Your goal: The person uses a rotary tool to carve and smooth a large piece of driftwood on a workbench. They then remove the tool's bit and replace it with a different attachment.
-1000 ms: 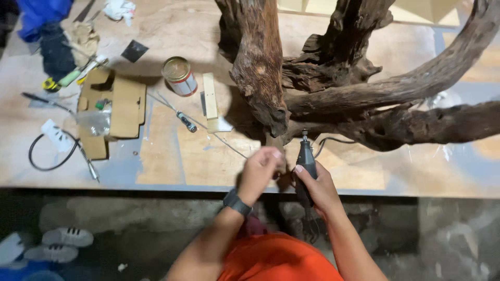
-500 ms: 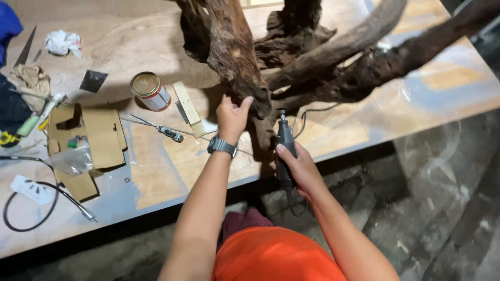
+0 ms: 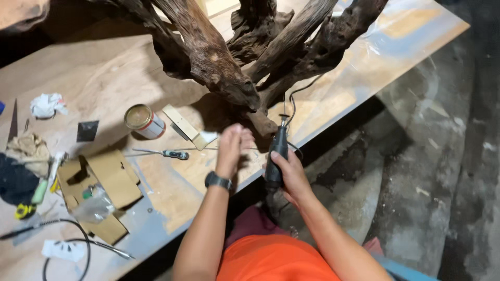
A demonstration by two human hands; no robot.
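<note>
Right hand [image 3: 289, 171] grips the rotary tool [image 3: 277, 156] upright, tip toward the driftwood [image 3: 229, 78] just above; left hand [image 3: 233, 145] hovers open beside it.

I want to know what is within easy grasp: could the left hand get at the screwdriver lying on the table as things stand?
Probably yes. The left hand is empty and raised just right of the screwdriver, with only bare table between them.
</note>
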